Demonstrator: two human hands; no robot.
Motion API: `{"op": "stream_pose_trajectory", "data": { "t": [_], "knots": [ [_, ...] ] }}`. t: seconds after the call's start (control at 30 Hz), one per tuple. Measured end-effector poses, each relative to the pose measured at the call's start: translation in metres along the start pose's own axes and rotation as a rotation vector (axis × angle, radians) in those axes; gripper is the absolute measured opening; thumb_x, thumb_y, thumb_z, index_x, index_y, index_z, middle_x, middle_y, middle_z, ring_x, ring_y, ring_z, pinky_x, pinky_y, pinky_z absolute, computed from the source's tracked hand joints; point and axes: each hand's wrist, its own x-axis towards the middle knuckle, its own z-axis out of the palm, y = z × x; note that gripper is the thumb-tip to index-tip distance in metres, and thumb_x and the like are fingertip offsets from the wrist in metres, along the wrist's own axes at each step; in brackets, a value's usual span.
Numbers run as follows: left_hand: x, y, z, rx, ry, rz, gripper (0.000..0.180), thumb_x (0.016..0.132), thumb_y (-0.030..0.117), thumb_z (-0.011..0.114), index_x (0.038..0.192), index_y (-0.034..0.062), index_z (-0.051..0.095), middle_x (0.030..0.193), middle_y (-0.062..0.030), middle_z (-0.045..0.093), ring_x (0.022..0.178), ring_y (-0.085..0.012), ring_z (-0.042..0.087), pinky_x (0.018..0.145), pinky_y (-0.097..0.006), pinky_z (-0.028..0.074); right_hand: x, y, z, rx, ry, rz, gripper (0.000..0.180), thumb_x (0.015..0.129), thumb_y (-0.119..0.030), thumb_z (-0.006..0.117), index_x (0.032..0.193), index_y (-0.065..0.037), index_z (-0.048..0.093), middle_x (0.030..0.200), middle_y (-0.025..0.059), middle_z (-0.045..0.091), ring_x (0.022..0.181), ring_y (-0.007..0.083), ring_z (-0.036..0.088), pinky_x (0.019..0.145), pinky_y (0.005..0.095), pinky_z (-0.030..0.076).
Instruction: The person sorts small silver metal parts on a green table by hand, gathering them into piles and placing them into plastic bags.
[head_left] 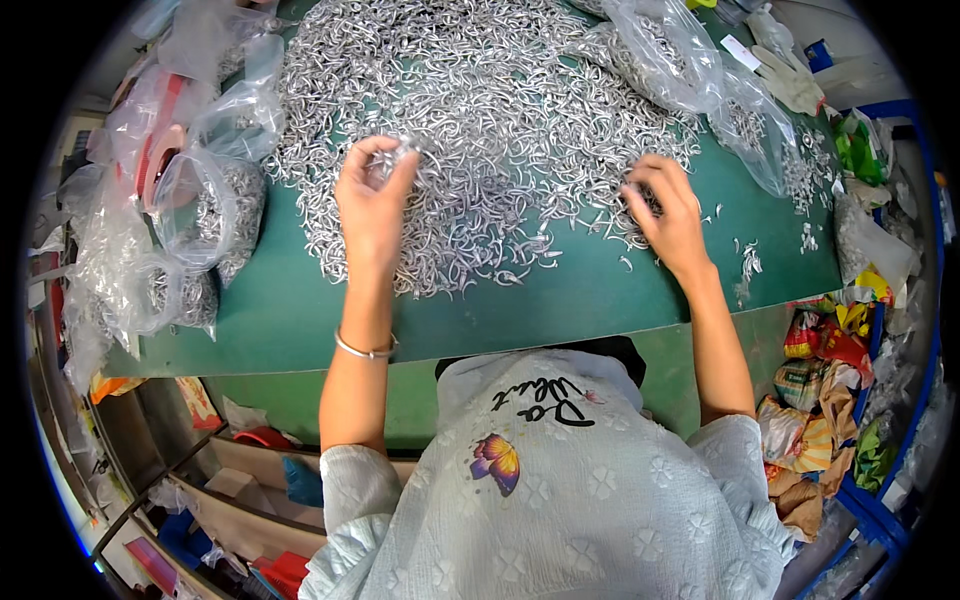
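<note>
A large heap of small silvery metal hooks (480, 110) covers the middle of a green table (600, 300). My left hand (372, 200) rests on the heap's near left part, its fingers closed around a pinch of the hooks. My right hand (668, 215) lies on the heap's right edge, fingers curled down into the hooks. A thin silver bangle (365, 348) circles my left wrist.
Clear plastic bags part-filled with the same metal pieces stand at the table's left (205, 215) and back right (700, 70). White gloves (790, 75) lie at the far right. Crumpled colourful wrappers (830, 380) fill a blue bin at right. Shelves with oddments sit low left.
</note>
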Motion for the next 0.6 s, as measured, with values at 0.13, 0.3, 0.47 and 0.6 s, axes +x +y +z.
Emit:
{"op": "stream_pose_trajectory", "data": {
  "t": [0.13, 0.3, 0.47, 0.6],
  "knots": [
    [0.018, -0.005, -0.006, -0.376, -0.051, -0.005, 0.029, 0.090, -0.007, 0.052, 0.119, -0.0040, 0.052, 0.107, -0.0125, 0.061, 0.093, -0.0185, 0.063, 0.085, -0.031, 0.054, -0.006, 0.017, -0.013, 0.014, 0.050, 0.379, 0.009, 0.085, 0.000, 0.064, 0.094, 0.001, 0.061, 0.082, 0.0062, 0.064, 0.068, 0.0129, 0.058, 0.062, 0.0258, 0.046],
    [0.016, -0.006, -0.004, -0.308, -0.028, 0.069, 0.038, 0.089, -0.014, 0.041, 0.126, -0.0086, 0.048, 0.135, -0.0209, 0.047, 0.121, -0.0263, 0.051, 0.105, -0.045, 0.045, -0.013, 0.034, -0.021, 0.611, 0.211, 0.695, 0.014, 0.089, 0.000, 0.062, 0.102, 0.003, 0.062, 0.086, 0.0038, 0.065, 0.069, 0.0060, 0.055, 0.063, 0.0196, 0.046],
    [0.012, -0.008, -0.008, -0.243, -0.106, 0.089, 0.039, 0.091, -0.011, 0.041, 0.129, -0.0070, 0.047, 0.139, -0.0197, 0.045, 0.128, -0.0291, 0.046, 0.105, -0.045, 0.045, -0.001, 0.016, -0.032, 0.589, 0.233, 0.675, 0.016, 0.088, 0.002, 0.062, 0.104, 0.004, 0.063, 0.087, 0.0046, 0.066, 0.070, 0.0055, 0.055, 0.063, 0.0198, 0.045],
    [0.015, -0.014, -0.010, -0.085, -0.180, 0.204, 0.045, 0.087, -0.016, 0.037, 0.129, -0.0046, 0.050, 0.142, -0.0181, 0.042, 0.133, -0.0301, 0.042, 0.107, -0.044, 0.042, -0.001, 0.018, -0.035, 0.297, 0.074, 0.583, 0.020, 0.084, 0.008, 0.062, 0.104, 0.004, 0.063, 0.088, 0.0049, 0.065, 0.072, 0.0057, 0.055, 0.066, 0.0208, 0.047]
  ]
}}
